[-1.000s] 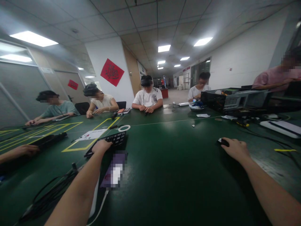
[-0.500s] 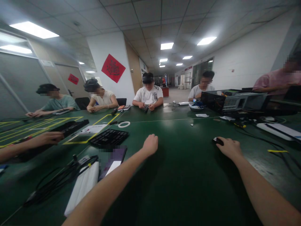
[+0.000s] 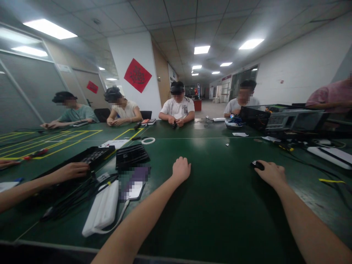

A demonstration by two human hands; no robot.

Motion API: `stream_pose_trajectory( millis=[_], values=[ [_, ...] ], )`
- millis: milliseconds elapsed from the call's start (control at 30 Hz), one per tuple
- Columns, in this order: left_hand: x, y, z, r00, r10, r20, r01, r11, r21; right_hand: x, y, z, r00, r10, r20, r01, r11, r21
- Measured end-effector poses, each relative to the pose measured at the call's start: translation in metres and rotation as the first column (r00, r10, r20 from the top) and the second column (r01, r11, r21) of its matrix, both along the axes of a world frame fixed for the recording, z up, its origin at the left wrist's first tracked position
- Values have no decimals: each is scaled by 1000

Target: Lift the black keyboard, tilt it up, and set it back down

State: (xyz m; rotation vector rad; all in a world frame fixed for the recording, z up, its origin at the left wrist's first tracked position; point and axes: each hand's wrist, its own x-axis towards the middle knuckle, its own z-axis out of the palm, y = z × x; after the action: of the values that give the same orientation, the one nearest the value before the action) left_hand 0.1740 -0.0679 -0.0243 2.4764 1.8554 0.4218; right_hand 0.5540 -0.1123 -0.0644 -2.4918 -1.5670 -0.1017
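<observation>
My left hand (image 3: 181, 169) rests on the green table (image 3: 220, 216) with its fingers curled in, back of the hand up; nothing shows in it. To the right, my right hand (image 3: 271, 173) is closed around a small black object (image 3: 257, 165) with pale marks on top, held low at the table surface. Its exact kind is not clear. Left of my left forearm lie a phone (image 3: 136, 189) and a white power bank (image 3: 103, 209), with a white cable between them. Beyond the phone is a black ribbed tray (image 3: 132, 156).
At left, a co-worker's hand (image 3: 73, 171) touches a long black case (image 3: 96, 156), near bundled black cables (image 3: 71, 200). A white ring (image 3: 148, 140) lies farther off. An open computer case (image 3: 283, 119) stands at back right. Several people sit around the table.
The co-worker's hand at left has moved right and nearer, and the long black case has shifted nearer. The black tray looks turned. My view has shifted slightly; my hands keep about the same pose.
</observation>
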Motion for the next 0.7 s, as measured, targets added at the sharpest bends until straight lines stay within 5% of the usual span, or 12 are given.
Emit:
stream_pose_trajectory(
  millis=[267,467,600,700],
  values=[
    [-6,5,4,994,-14,109,25,994,-104,12,6,-9,999,49,-7,-49,998,36],
    [-6,4,0,925,68,374,-15,990,-143,10,6,-7,999,23,-22,-24,1000,-13],
    [-9,10,5,719,195,667,-71,976,-208,6,5,-6,1000,30,7,-30,1000,-8],
    [-27,26,27,413,314,855,-99,948,-301,4,4,-6,999,39,28,-39,999,-15]
  ],
)
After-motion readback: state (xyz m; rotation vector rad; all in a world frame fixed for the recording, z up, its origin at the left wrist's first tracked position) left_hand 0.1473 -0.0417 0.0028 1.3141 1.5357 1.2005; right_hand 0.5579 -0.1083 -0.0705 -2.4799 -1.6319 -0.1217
